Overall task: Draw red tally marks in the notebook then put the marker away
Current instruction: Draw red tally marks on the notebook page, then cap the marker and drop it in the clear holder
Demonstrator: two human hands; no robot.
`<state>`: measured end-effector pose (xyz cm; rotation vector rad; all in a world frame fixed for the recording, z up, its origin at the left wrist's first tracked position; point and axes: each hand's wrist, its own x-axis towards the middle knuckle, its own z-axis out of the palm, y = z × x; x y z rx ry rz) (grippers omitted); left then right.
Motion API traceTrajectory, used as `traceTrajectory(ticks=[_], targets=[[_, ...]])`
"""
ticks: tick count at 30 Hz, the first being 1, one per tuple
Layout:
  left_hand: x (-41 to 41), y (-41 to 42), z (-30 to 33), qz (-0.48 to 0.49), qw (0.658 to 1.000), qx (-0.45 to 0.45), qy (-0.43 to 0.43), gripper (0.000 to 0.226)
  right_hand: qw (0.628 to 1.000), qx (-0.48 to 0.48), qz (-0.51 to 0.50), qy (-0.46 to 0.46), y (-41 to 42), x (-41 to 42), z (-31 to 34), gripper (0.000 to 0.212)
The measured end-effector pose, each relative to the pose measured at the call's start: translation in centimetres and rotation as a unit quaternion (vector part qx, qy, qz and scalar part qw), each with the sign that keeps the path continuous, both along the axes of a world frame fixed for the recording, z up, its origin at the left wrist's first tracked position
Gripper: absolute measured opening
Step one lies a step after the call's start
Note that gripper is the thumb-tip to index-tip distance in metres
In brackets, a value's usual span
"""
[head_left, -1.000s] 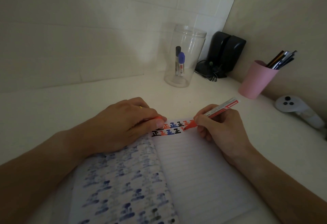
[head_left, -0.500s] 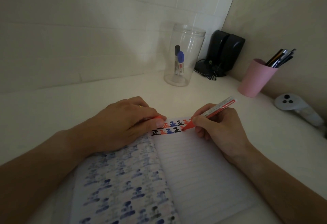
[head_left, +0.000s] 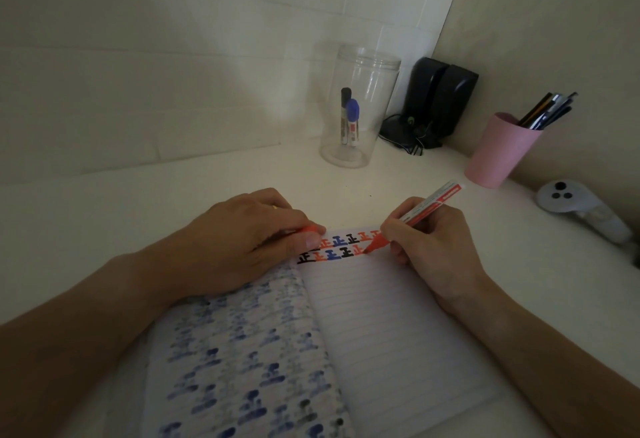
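Observation:
An open notebook [head_left: 381, 326] lies on the white desk. Its lined right page carries two rows of red, blue and black tally marks [head_left: 341, 247] along the top. My right hand [head_left: 433, 250] grips the red marker [head_left: 420, 214], whose tip touches the page at the right end of the second row. My left hand [head_left: 242, 240] presses on the notebook's top left corner and holds the red marker cap [head_left: 310, 229] between its fingers. A clear plastic jar [head_left: 358, 105] at the back holds a blue and a black marker.
A pink cup [head_left: 498, 150] with pens stands at the right. Black speakers [head_left: 440, 98] with cables sit in the back corner. A white controller [head_left: 571, 202] lies at the far right. Walls close off the back and right side.
The marker tip has moved down from the first row's right end to the second row and drawn red strokes there. My left hand has stayed put.

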<state>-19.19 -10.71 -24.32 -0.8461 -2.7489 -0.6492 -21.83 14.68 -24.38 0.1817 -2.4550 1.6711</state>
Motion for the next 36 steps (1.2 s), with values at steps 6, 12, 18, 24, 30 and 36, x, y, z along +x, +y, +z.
traceTrajectory(ticks=[6,12,18,24,30,36], targets=[[0.2,0.0,0.4,-0.003,1.000,0.007,0.004,0.044,0.989,-0.148,-0.019,-0.024,-0.4,0.2,2.1,0.009],[0.9,0.3,0.8,0.025,0.998,0.020,0.061,0.033,0.968,-0.239,-0.024,-0.076,-2.4,-0.9,4.8,0.015],[0.9,-0.2,0.8,0.113,0.986,0.053,0.107,0.030,0.922,-0.379,0.008,-0.083,-2.7,-0.5,2.3,0.018],[1.0,0.2,0.7,0.104,0.990,0.053,0.082,0.034,0.922,-0.374,0.090,-0.048,-2.1,0.3,2.3,0.018],[1.1,0.0,0.6,0.093,0.989,0.045,0.103,0.034,0.934,-0.334,0.119,-0.034,-2.9,1.1,1.9,0.016],[1.4,0.1,1.0,0.072,0.990,0.046,0.110,0.035,0.937,-0.313,0.148,-0.037,-3.1,1.5,1.9,0.021]])
